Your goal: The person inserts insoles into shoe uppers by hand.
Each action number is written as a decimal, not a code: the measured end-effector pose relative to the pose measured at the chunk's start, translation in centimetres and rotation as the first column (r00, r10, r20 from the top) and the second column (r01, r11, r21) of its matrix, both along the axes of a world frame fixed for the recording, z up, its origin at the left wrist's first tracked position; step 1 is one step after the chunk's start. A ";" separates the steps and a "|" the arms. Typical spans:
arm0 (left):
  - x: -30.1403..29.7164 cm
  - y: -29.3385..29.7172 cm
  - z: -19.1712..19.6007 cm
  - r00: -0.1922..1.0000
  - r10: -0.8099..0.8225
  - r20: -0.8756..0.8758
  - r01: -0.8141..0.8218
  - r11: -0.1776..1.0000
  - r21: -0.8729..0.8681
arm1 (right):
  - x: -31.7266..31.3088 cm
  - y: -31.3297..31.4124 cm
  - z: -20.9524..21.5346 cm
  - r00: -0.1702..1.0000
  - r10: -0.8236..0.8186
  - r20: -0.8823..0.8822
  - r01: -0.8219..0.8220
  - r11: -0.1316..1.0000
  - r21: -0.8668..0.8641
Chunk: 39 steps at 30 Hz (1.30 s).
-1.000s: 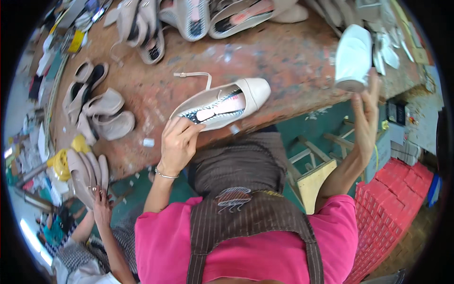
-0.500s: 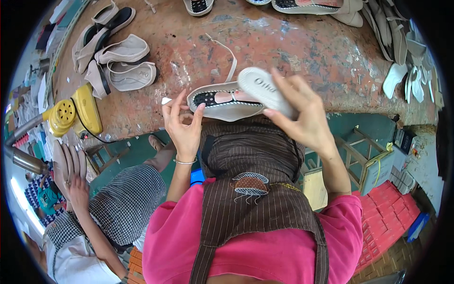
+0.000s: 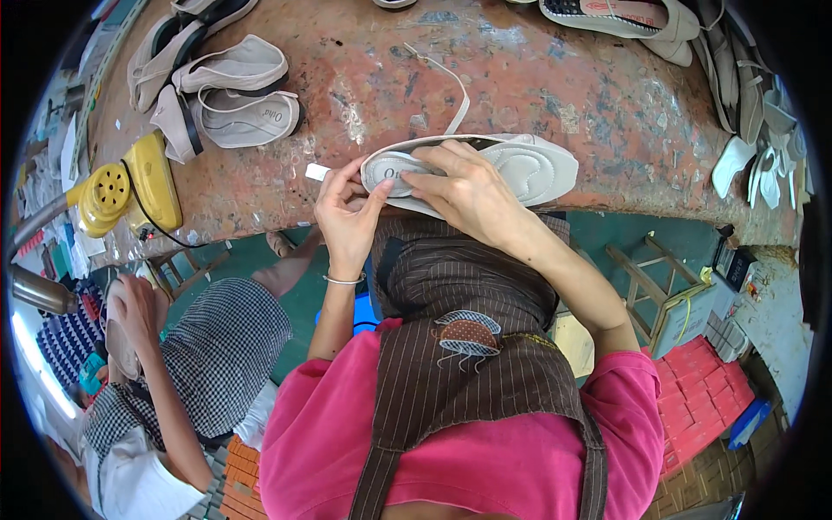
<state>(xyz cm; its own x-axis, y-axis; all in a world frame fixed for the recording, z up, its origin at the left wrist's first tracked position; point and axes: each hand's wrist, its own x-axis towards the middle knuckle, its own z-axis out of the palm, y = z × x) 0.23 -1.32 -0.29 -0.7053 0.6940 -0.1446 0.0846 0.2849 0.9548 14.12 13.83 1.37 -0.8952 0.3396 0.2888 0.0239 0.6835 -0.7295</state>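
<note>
At the table's near edge lies a beige shoe (image 3: pixel 565 166), heel to the left and toe to the right. A pale insole (image 3: pixel 518 170) with a padded outline lies along its inside. My left hand (image 3: pixel 347 221) pinches the heel end, thumb on the inner side and fingers round the outside. My right hand (image 3: pixel 475 192) reaches over the middle of the shoe, its bent fingers gripping and pressing the insole near the heel; the hand hides the middle part. A thin beige strap (image 3: pixel 462 104) runs from the shoe's far side onto the table.
Beige sandals and shoes (image 3: pixel 247 117) stand at the table's left; more shoes (image 3: pixel 663 39) and pale insole pieces (image 3: pixel 730 165) are at the right. A yellow tool with a hose (image 3: pixel 108 199) sits by the left edge. A co-worker in a checked apron (image 3: pixel 221 347) handles soles at lower left.
The insole, held above the shoe in my right hand before, now lies inside it. My right hand has moved left and down onto it. My left hand now grips the shoe's heel.
</note>
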 end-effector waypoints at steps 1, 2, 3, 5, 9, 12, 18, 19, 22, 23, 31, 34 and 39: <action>-0.1 0.1 -0.2 0.999 0.022 -0.023 -0.022 1.000 -0.016 | -0.1 0.0 -0.2 1.000 0.009 0.003 -0.009 1.000 -0.020; -0.2 0.1 -0.4 0.998 0.043 -0.048 -0.045 0.998 -0.033 | -0.2 -0.1 -0.2 1.000 0.011 0.008 -0.011 1.000 -0.021; -0.2 0.3 -0.5 0.998 0.046 -0.043 -0.047 0.998 -0.033 | -0.2 -0.2 -0.2 1.000 0.006 0.021 -0.006 1.000 0.011; -0.2 0.9 -0.6 0.995 0.073 -0.061 -0.075 0.996 -0.040 | -0.2 -0.5 0.0 0.999 0.003 0.038 -0.005 0.999 0.041; -1.0 1.3 -1.1 0.999 0.041 0.011 -0.040 0.996 -0.081 | -0.6 -0.7 0.4 0.996 0.055 0.072 -0.063 0.990 0.123; -1.1 1.8 -1.1 0.999 0.045 0.002 -0.044 0.992 -0.119 | -0.9 -0.2 -0.8 0.980 0.198 0.035 -0.201 0.970 0.137; -1.0 2.2 -0.2 0.997 0.073 -0.012 -0.074 0.989 -0.128 | 2.2 -0.6 0.9 0.922 0.068 0.381 -0.176 0.951 0.255; -1.0 2.1 -0.3 0.998 0.065 -0.013 -0.066 0.990 -0.126 | 2.5 -1.1 1.1 0.923 0.060 0.379 -0.167 0.952 0.257; -0.5 2.4 0.0 0.984 0.027 -0.176 -0.046 0.994 -0.103 | 2.9 -0.9 2.2 0.901 -0.039 0.432 -0.131 0.925 0.358; -0.1 2.3 0.6 0.993 0.031 -0.115 -0.050 0.985 -0.167 | 3.1 0.0 2.2 0.901 -0.057 0.430 -0.119 0.922 0.370; 8.5 2.3 3.3 0.719 -0.432 -0.544 0.260 0.893 -0.367 | 2.2 7.5 4.6 0.814 -0.574 0.088 0.577 0.782 -0.234; 10.6 2.2 3.8 0.588 -0.433 -0.684 0.361 0.896 -0.257 | 4.8 3.9 6.2 0.908 -0.396 0.138 0.406 0.912 -0.056; 12.6 2.5 1.4 0.427 -0.682 -0.594 0.549 0.717 -0.429 | 7.9 -2.9 2.5 0.853 -0.411 0.322 0.351 0.908 0.227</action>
<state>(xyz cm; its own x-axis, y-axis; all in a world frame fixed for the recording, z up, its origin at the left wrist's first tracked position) 12.80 1.17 1.07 -0.0237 0.9995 0.0228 0.8785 0.0099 0.4777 22.01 10.96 3.90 -0.7558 0.6525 0.0544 0.5420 0.6700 -0.5073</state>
